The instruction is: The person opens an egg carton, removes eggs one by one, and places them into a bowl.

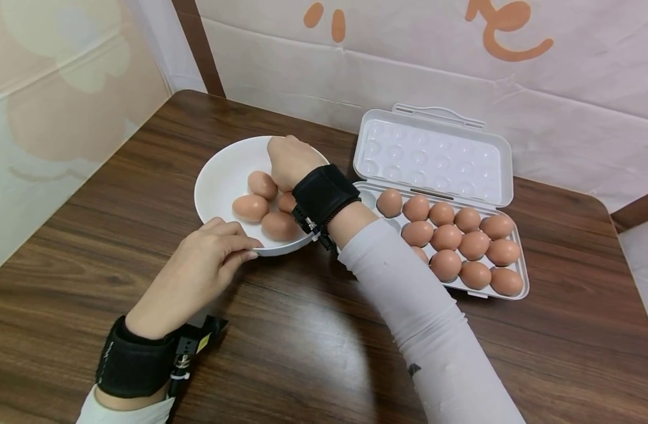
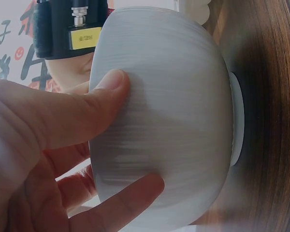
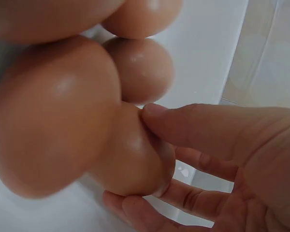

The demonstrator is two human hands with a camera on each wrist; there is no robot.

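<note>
White porcelain is what the head view centres on: a round bowl sits on the dark wood-grain worktop, toward its far left part, with several brown eggs lying in its near half. The left hand rests against the bowl's near rim, thumb and fingertips touching the outside wall. The right hand reaches down into the bowl from the right, its fingers hidden behind the knuckles; a black wrist strap sits just above a pale sleeve. Just to the right of the bowl lies an open white egg carton, lid tipped back toward the wall, its tray nearly filled with brown eggs. In the left wrist view, the bowl fills the frame seen from the side, its foot ring on the wood; the left hand's thumb presses the outer wall and another finger touches lower down, so this grip is clamped lightly on the bowl. In the right wrist view, the eggs crowd close against the white inside of the bowl; the right hand's thumb and fingers beneath pinch one egg, so that grip is closed around it, the egg touching its neighbours.
</note>
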